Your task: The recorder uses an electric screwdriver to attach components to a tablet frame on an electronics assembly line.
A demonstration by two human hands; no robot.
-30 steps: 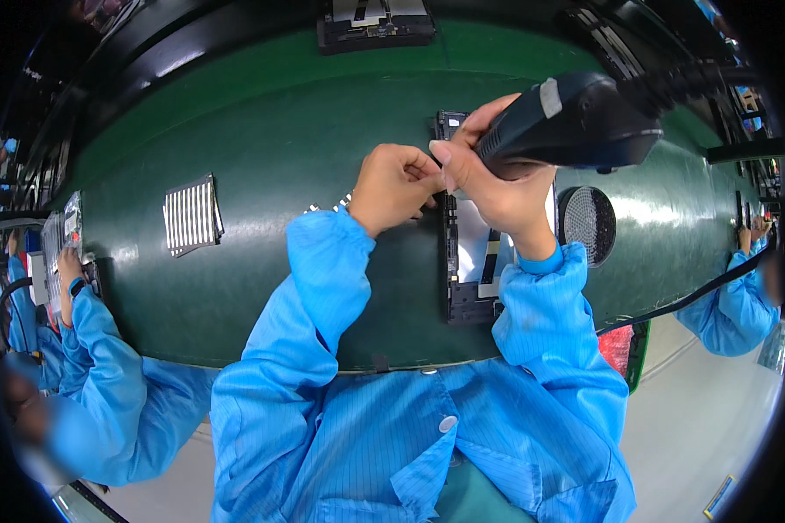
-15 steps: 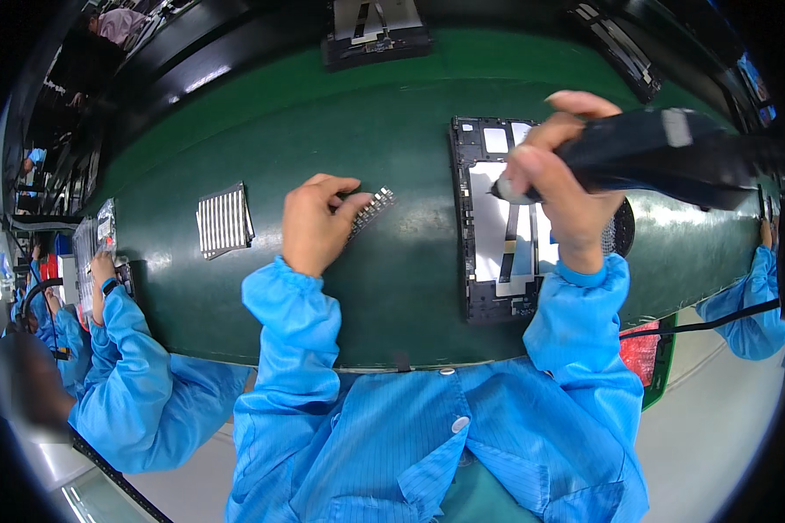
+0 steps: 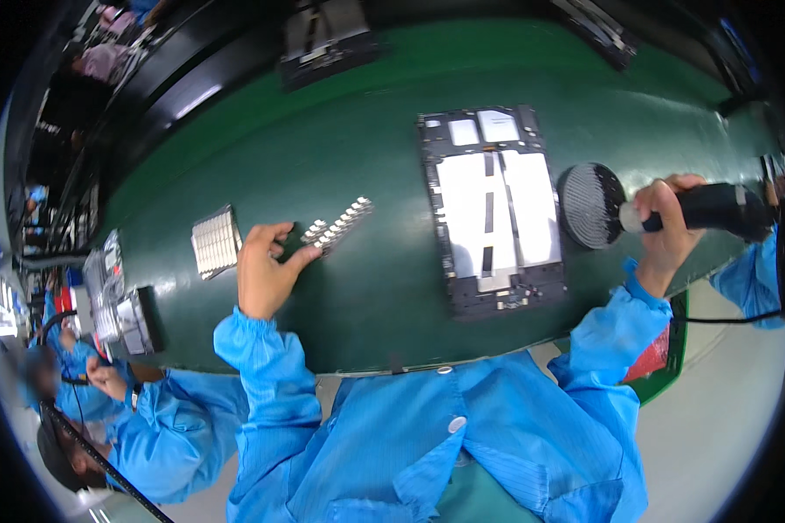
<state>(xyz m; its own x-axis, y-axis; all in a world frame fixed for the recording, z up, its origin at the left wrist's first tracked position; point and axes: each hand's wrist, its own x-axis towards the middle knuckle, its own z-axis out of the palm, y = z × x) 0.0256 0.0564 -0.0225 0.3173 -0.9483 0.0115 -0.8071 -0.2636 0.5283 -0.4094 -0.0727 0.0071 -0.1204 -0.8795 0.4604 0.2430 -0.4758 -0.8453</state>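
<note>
My left hand (image 3: 269, 272) is closed, thumb and fingers pinching a narrow strip of small silver pieces (image 3: 344, 224) above the green table. In my right hand (image 3: 667, 231) is a black electric screwdriver (image 3: 724, 209), held sideways with its tip at the rim of a round dish (image 3: 595, 206) with a grey, grainy-looking surface; whether the two touch I cannot tell. Between my hands lies an opened tablet-like device (image 3: 497, 209), black-framed with white panels and dark flex cables. Left of my left hand rests a small stack of striped sheets (image 3: 216, 242).
Two more opened devices, one at the far middle (image 3: 327, 44) and one at the far right (image 3: 597, 30), lie beyond the work area. Clear-wrapped parts (image 3: 118, 296) sit at the table's left end, near a co-worker in blue (image 3: 179, 427). A green crate (image 3: 672, 366) stands below the right edge.
My right hand has carried the screwdriver from over the device rightward to the round dish. My left hand has shifted slightly left and nearer me with the strip. The view has turned a little.
</note>
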